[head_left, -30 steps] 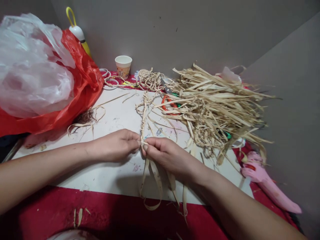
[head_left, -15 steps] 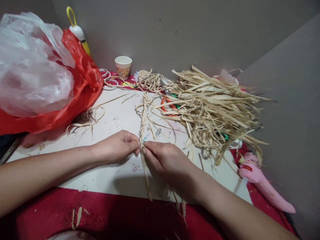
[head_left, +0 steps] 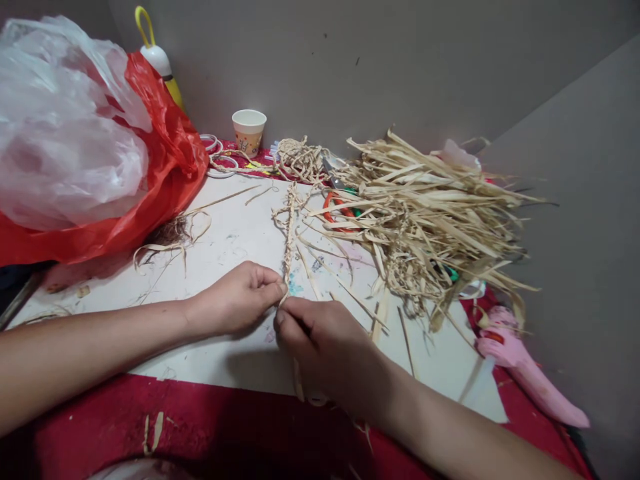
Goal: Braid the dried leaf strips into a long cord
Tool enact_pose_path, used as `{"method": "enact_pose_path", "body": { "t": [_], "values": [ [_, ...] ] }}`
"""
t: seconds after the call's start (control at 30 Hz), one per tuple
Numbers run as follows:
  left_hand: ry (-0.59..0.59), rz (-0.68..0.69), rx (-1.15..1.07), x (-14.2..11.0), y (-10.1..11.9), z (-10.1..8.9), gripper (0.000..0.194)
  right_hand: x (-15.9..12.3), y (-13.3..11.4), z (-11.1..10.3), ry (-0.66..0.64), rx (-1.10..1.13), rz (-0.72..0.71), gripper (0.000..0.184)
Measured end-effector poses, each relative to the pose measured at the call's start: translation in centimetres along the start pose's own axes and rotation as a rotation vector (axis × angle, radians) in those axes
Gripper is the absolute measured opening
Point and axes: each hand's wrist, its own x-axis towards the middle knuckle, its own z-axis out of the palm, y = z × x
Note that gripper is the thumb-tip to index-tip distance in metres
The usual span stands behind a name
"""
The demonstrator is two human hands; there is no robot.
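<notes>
A thin braided cord of dry straw-coloured strips (head_left: 290,227) runs away from me across the white board (head_left: 220,227). My left hand (head_left: 254,297) pinches the near end of this cord between thumb and fingers. Right beside it, my right hand (head_left: 320,337) is closed on a straw strip at the same end, the fingertips almost touching those of the left. A loose strip tail (head_left: 299,383) hangs below the right hand toward the board's near edge. The exact crossing of strips is partly hidden by my fingers.
A heap of dry strips (head_left: 435,200) lies at right, partly over orange-handled scissors (head_left: 336,208). A pink glue gun (head_left: 525,373) rests at the right edge. Behind are a paper cup (head_left: 249,133) and coiled cord (head_left: 300,159). Plastic bags (head_left: 75,147) fill the left.
My right hand has moved slightly toward me and turned over the cord end, its fingers now lower. The left hand keeps its pinch in nearly the same place.
</notes>
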Motion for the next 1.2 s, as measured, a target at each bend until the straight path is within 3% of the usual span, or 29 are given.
{"method": "enact_pose_path", "body": {
  "t": [0.1, 0.2, 0.27, 0.33, 0.4, 0.43, 0.47, 0.57, 0.63, 0.7, 0.83, 0.93, 1.2],
  "values": [
    [0.001, -0.02, -0.14, -0.1, -0.2, 0.3, 0.029, -0.4, 0.2, 0.6, 0.023, -0.303, -0.066, 0.02],
    [-0.023, -0.032, -0.298, -0.2, -0.3, 0.5, 0.026, -0.7, -0.2, 0.8, 0.015, -0.468, -0.063, 0.016],
    [-0.023, -0.066, -0.34, -0.3, -0.2, 0.5, 0.02, -1.0, -0.8, 0.8, -0.058, -0.481, -0.069, 0.017],
    [-0.026, -0.115, -0.337, -0.4, -0.1, 0.3, 0.018, -1.5, -1.6, 0.2, -0.209, -0.441, -0.133, 0.019],
    [-0.038, -0.146, -0.333, -0.4, 0.0, -0.1, 0.018, -2.0, -2.2, -1.1, -0.345, -0.337, -0.205, 0.024],
    [-0.049, -0.149, -0.341, -0.5, 0.0, -0.3, 0.019, -2.2, -2.3, -2.0, -0.348, -0.271, -0.219, 0.027],
    [-0.061, -0.151, -0.355, -0.5, 0.0, -0.4, 0.019, -2.3, -2.2, -3.0, -0.296, -0.208, -0.211, 0.029],
    [-0.118, -0.155, -0.414, -0.5, 0.0, -0.9, 0.019, -1.7, -1.4, -5.7, 0.083, -0.09, -0.112, 0.033],
    [-0.162, -0.154, -0.445, -0.5, -0.1, -1.2, 0.019, -0.6, -0.6, -6.6, 0.212, -0.002, -0.042, 0.03],
    [-0.19, -0.155, -0.453, -0.4, -0.1, -1.3, 0.019, 0.5, 0.1, -6.4, 0.158, 0.127, 0.0, 0.028],
    [-0.216, -0.124, -0.426, -0.3, 0.0, -1.4, 0.02, 1.8, 0.7, -4.1, -0.124, 0.357, -0.02, 0.028],
    [-0.202, -0.083, -0.372, -0.2, 0.0, -1.3, 0.02, 2.0, 1.0, -2.7, -0.302, 0.546, 0.049, 0.033],
    [-0.18, 0.095, -0.113, 0.0, -0.1, -1.3, 0.018, 2.6, 2.0, -2.6, -0.289, 0.575, 0.144, 0.037]
  ]
}}
